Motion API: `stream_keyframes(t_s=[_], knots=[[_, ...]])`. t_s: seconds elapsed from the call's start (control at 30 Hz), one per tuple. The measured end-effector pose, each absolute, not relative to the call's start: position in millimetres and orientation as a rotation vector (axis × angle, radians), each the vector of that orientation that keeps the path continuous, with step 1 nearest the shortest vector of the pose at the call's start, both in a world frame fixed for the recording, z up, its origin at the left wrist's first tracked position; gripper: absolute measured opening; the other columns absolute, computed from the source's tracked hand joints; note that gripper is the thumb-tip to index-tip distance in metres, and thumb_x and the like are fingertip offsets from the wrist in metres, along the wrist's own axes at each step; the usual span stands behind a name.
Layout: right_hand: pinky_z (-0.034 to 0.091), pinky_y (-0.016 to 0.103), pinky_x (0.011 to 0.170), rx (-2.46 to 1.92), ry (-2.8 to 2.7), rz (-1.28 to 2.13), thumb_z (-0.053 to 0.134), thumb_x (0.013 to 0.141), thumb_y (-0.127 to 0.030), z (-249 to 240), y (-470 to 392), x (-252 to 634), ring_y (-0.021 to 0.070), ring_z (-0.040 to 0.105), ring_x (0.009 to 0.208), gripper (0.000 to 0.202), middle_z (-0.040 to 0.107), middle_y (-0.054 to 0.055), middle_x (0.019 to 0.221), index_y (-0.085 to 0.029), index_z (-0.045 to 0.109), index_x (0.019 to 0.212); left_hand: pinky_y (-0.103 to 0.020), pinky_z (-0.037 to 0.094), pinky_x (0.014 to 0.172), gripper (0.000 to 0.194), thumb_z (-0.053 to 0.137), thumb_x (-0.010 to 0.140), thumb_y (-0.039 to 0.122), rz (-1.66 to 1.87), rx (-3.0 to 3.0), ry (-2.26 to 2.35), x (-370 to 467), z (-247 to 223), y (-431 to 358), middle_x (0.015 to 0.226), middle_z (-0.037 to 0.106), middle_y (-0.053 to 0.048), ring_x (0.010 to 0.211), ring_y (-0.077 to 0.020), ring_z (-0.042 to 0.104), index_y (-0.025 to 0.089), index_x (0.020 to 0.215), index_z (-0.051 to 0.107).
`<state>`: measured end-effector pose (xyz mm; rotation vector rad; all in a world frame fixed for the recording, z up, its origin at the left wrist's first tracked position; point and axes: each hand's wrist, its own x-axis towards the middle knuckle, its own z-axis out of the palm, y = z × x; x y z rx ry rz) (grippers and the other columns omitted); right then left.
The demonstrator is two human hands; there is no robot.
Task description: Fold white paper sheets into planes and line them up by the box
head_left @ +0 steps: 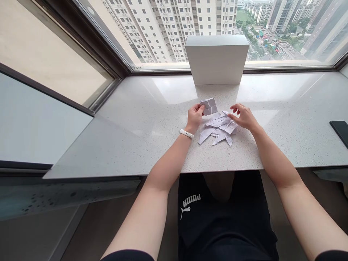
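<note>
Between the thumb and fingers of my left hand is a folded paper square, tilted up above the sill with creases across its face. Just below it lies a loose pile of folded white paper pieces, long and pointed, overlapping in several directions. My right hand hovers at the pile's right side, thumb and fingers apart with nothing seen in them. Its thumb is close to the upper right pieces; whether it touches them I cannot tell. A white band circles my left wrist.
The speckled white sill carries everything. A white box stands upright against the window behind the pile. At the far right lies a black phone. The sill's front edge runs just above my lap; a dark window frame rises at left.
</note>
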<state>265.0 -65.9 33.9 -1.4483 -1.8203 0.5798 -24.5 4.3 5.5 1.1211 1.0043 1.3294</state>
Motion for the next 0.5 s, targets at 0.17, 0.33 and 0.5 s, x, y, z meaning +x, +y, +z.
stream_keyframes(t_s=[0.17, 0.33, 0.5], knots=[[0.054, 0.044, 0.083, -1.607, -1.924, 0.717, 0.104, 0.091, -0.066, 39.9, -77.8, 273.5, 0.0324, 0.069, 0.094, 0.051, 0.077, 0.008, 0.096, -0.029, 0.074, 0.107, -0.052, 0.074, 0.113, 0.027, 0.099, 0.105, 0.045, 1.326, 1.116, 1.015, -24.4, 8.2, 2.5, 0.121, 0.094, -0.014, 0.120, -0.0338, 0.091, 0.020, 0.112, 0.089], [0.054, 0.043, 0.079, -1.743, -1.902, 0.869, 0.114, 0.076, -0.056, 37.5, -83.4, 277.2, 0.0337, 0.070, 0.095, 0.059, 0.077, 0.006, 0.096, -0.031, 0.070, 0.107, -0.050, 0.076, 0.111, 0.029, 0.101, 0.103, 0.047, 1.332, 1.110, 1.014, -24.3, 5.7, 5.3, 0.119, 0.095, -0.013, 0.123, -0.0342, 0.091, 0.021, 0.110, 0.089], [0.057, 0.040, 0.073, -1.566, -1.683, 1.095, 0.107, 0.086, -0.049, 33.7, -75.2, 267.8, 0.0263, 0.073, 0.089, 0.054, 0.077, 0.004, 0.105, -0.030, 0.067, 0.116, -0.050, 0.075, 0.114, 0.028, 0.099, 0.104, 0.046, 1.345, 1.105, 1.022, -24.0, 2.0, 8.6, 0.120, 0.095, -0.013, 0.123, -0.0335, 0.090, 0.021, 0.111, 0.089]])
